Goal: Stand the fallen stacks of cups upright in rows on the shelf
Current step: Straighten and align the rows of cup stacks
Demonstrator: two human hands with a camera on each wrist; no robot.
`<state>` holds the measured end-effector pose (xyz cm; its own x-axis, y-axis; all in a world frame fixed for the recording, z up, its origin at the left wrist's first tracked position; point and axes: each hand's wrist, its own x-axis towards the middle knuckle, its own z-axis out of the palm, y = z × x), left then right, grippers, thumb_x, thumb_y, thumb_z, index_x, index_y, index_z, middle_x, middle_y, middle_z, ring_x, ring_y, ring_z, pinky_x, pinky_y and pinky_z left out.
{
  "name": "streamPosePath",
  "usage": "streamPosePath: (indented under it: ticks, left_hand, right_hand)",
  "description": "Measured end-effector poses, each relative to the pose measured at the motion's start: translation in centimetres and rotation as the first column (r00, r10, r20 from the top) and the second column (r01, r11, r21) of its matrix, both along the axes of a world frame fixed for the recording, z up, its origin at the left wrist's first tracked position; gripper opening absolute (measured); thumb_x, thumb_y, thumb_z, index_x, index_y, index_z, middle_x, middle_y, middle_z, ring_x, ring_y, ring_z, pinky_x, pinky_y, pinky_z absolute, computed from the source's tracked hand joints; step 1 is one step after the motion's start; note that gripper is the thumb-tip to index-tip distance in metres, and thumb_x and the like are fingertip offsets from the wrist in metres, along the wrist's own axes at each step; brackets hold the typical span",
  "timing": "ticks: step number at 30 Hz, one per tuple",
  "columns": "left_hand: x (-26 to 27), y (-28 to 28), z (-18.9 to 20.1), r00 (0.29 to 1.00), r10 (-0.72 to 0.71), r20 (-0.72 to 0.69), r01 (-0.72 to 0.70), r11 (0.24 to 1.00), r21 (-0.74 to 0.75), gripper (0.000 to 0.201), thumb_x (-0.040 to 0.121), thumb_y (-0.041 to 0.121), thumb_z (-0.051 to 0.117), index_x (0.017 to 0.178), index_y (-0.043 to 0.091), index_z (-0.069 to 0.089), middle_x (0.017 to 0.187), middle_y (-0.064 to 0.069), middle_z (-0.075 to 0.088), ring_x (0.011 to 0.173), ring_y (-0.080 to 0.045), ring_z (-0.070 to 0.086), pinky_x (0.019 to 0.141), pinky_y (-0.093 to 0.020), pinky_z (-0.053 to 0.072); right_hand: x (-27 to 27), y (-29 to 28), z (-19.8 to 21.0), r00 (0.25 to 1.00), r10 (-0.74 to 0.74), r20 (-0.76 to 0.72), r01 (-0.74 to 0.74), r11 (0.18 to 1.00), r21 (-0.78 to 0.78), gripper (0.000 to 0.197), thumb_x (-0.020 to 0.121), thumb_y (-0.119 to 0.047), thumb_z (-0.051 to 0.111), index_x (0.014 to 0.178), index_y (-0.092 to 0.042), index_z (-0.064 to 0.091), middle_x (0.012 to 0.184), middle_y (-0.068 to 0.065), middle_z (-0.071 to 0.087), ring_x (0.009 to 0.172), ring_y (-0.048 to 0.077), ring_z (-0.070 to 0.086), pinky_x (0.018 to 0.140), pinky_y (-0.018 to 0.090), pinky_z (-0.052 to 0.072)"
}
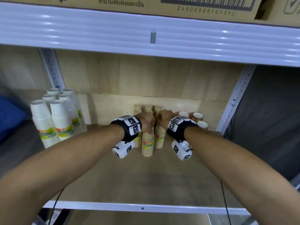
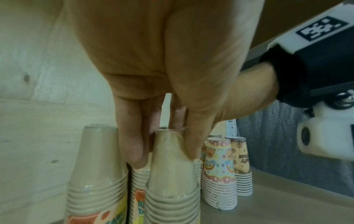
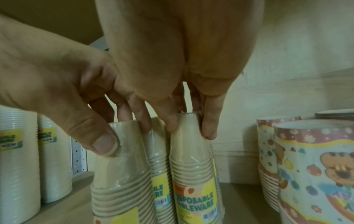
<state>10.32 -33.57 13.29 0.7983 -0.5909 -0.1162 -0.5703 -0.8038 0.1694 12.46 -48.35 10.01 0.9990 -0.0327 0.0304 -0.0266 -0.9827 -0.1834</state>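
Both hands work at a cluster of tan cup stacks (image 1: 147,143) wrapped in clear film, standing upright near the middle of the wooden shelf (image 1: 146,181), rows of them reaching toward the back panel. The left hand (image 1: 146,121) comes down on the front stack (image 3: 118,174), thumb pressed on one side near the top and fingers (image 2: 132,145) curled down the other, so the top is pinched. Just to the right of that front stack, the right hand (image 1: 164,118) pinches the top of a neighbouring tan stack (image 3: 193,163) between thumb and fingertips (image 3: 209,125). That neighbouring stack carries a yellow and orange label reading "DISPOSABLE TABLEWARE" with a small barcode beneath (the stack between the two shows only the ends of the same words). Well to the left of the tan cluster stand taller white cup stacks (image 1: 53,120), open ends up, with matching yellow-green labels whose wording is too blurred to read in full. Just right of the tan cluster stand shorter patterned cup stacks (image 2: 220,171) printed with cartoon animals, flowers and rainbows; their lettering is not legible. On the shelf above the tan cluster sits a cardboard box (image 1: 162,5) printed with Thai script, a barcode and the number 24800888165392.
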Motion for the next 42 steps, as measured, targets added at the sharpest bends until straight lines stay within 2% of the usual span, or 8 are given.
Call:
streamPosePath:
  ticks: [4,6,10,14,19,31,37,42]
  left_hand:
    - [0.3,0.1,0.1,1.0,-0.012,-0.014,0.012,1.0,0.027,0.029,0.084,0.028,0.072,0.103,0.006,0.068,0.103,-0.008,0.068,0.09,-0.023,0.062,0.069,-0.028,0.046]
    - [0.6,0.3,0.2,1.0,0.003,-0.022,-0.002,1.0,0.023,0.028,0.082,0.031,0.074,0.098,0.009,0.065,0.102,-0.005,0.067,0.093,-0.024,0.062,0.072,-0.029,0.049]
    - [0.6,0.8,1.2,1.0,0.019,-0.023,-0.019,1.0,-0.008,0.039,0.083,0.035,0.071,0.115,0.015,0.065,0.111,0.0,0.064,0.098,-0.021,0.06,0.081,-0.034,0.052]
    - [0.5,2.4,3.4,0.998,0.053,0.017,-0.052,0.998,-0.031,0.043,0.077,0.047,0.075,0.112,0.026,0.062,0.105,0.007,0.058,0.093,-0.016,0.056,0.071,-0.026,0.043]
    - [0.6,5.5,6.9,0.986,0.148,0.072,-0.144,0.988,-0.056,0.041,0.08,0.039,0.075,0.116,0.024,0.063,0.119,0.001,0.056,0.099,-0.02,0.057,0.082,-0.029,0.05]
    - [-0.9,17.7,14.4,0.895,0.376,0.241,-0.375,0.926,-0.05,0.046,0.08,0.046,0.073,0.12,0.029,0.061,0.129,0.006,0.048,0.113,-0.02,0.053,0.089,-0.03,0.046]
    - [-1.3,24.9,15.1,0.824,0.491,0.282,-0.504,0.863,-0.03,0.045,0.084,0.044,0.071,0.123,0.024,0.061,0.142,0.001,0.043,0.126,-0.023,0.045,0.101,-0.034,0.04]
    - [-1.9,28.9,14.4,0.794,0.547,0.264,-0.56,0.828,-0.032,0.045,0.088,0.04,0.068,0.125,0.017,0.062,0.142,-0.006,0.043,0.129,-0.026,0.043,0.104,-0.036,0.039]
  right_hand:
    - [-0.3,0.2,0.4,1.0,0.01,-0.004,-0.01,0.999,0.036,0.019,0.089,-0.013,0.056,0.104,-0.01,0.067,0.106,0.008,0.066,0.091,0.028,0.063,0.07,0.025,0.042]
    - [-0.4,0.2,0.5,1.0,-0.004,-0.01,0.004,0.999,0.046,0.018,0.088,-0.015,0.056,0.102,-0.012,0.067,0.104,0.005,0.066,0.084,0.025,0.061,0.069,0.026,0.043]
    - [-0.8,0.3,1.3,0.999,-0.04,0.027,0.038,0.997,0.07,0.024,0.089,-0.019,0.055,0.109,-0.009,0.064,0.106,0.007,0.064,0.091,0.027,0.063,0.069,0.028,0.046]
    - [-1.0,0.8,3.1,0.993,-0.082,0.088,0.077,0.995,0.064,0.029,0.091,-0.014,0.054,0.118,-0.006,0.06,0.12,0.013,0.061,0.102,0.03,0.063,0.077,0.03,0.049]
    - [-1.0,2.2,6.5,0.994,-0.01,0.11,0.002,0.997,0.08,0.035,0.09,-0.018,0.055,0.124,-0.011,0.055,0.128,0.011,0.052,0.108,0.027,0.055,0.079,0.025,0.043]
    - [-0.5,14.5,10.9,0.948,0.227,0.223,-0.242,0.969,0.044,0.038,0.087,-0.02,0.057,0.124,-0.014,0.056,0.131,0.009,0.051,0.116,0.027,0.052,0.089,0.028,0.044]
    - [-1.2,21.8,11.9,0.903,0.347,0.253,-0.376,0.923,0.077,0.028,0.086,-0.018,0.057,0.113,-0.01,0.061,0.116,0.01,0.061,0.099,0.028,0.06,0.082,0.03,0.052]
    - [-1.8,26.1,11.8,0.872,0.399,0.283,-0.439,0.893,0.095,0.027,0.087,-0.022,0.058,0.112,-0.011,0.062,0.119,0.011,0.061,0.102,0.029,0.06,0.082,0.028,0.05]
